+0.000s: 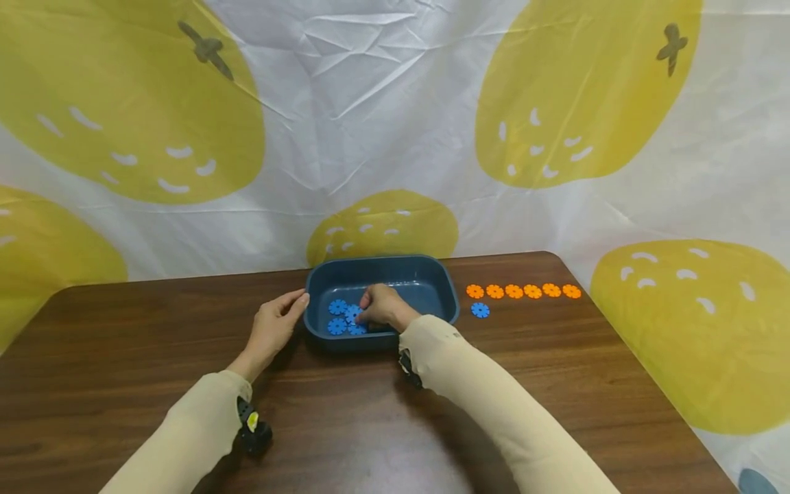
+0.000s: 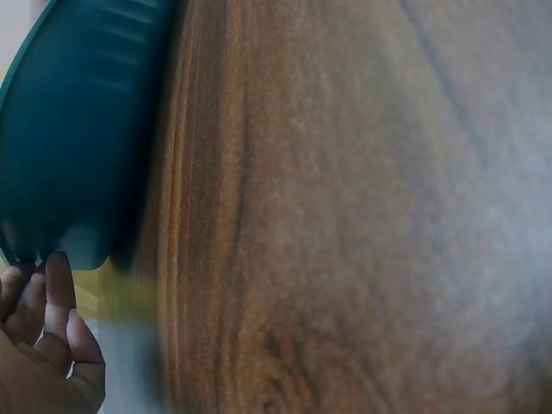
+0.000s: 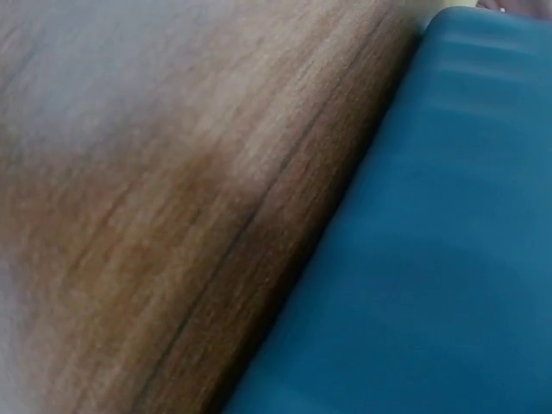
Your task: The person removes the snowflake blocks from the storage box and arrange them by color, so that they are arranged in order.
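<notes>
A dark blue plastic tub [image 1: 444, 291] stands on the table with several blue flower-shaped discs [image 1: 337, 326] lying in its left part. My right hand [image 1: 384, 307] reaches over the near wall into the tub, thumb and fingers pinching one blue disc [image 1: 352, 313] above the others. At the tub's left end, my left hand [image 1: 274, 326] holds the rim. In the left wrist view the fingers [image 2: 59, 285] of that hand lie against the tub's outer wall [image 2: 78, 147]. The right wrist view shows the tub's outer side [image 3: 431, 259], with the right hand out of sight.
Right of the tub, several orange flower-shaped discs [image 1: 514, 291] form a row on the brown wooden table [image 1: 345, 425]. One blue disc [image 1: 480, 310] lies below the row's left end. A white cloth [image 1: 382, 137] with yellow fruit prints hangs behind the table.
</notes>
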{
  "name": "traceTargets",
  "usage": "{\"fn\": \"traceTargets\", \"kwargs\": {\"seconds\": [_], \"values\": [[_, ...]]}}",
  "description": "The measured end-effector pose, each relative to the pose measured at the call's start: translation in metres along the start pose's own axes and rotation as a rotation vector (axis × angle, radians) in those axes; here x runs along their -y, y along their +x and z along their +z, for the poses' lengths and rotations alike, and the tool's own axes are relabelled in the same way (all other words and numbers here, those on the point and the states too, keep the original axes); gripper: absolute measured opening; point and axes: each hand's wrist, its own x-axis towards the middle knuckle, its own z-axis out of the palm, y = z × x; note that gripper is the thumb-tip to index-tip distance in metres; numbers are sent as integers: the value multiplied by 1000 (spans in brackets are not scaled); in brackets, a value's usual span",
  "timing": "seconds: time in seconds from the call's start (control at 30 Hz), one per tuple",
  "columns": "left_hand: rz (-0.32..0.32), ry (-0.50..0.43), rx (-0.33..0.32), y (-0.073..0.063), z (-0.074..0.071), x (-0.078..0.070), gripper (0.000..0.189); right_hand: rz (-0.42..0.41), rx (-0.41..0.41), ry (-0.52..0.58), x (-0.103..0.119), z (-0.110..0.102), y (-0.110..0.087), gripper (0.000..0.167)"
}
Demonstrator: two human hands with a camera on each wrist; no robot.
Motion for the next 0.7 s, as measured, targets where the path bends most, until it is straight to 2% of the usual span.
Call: {"fn": "traceTargets", "kwargs": {"seconds": [0.27, 0.7], "values": [[-7, -8, 0, -1, 0, 0, 42, 14, 12, 77, -1, -3, -1, 11], [-15, -2, -2, 0, 0, 1, 45, -30, -3, 178, -5, -18, -11, 12]]}}
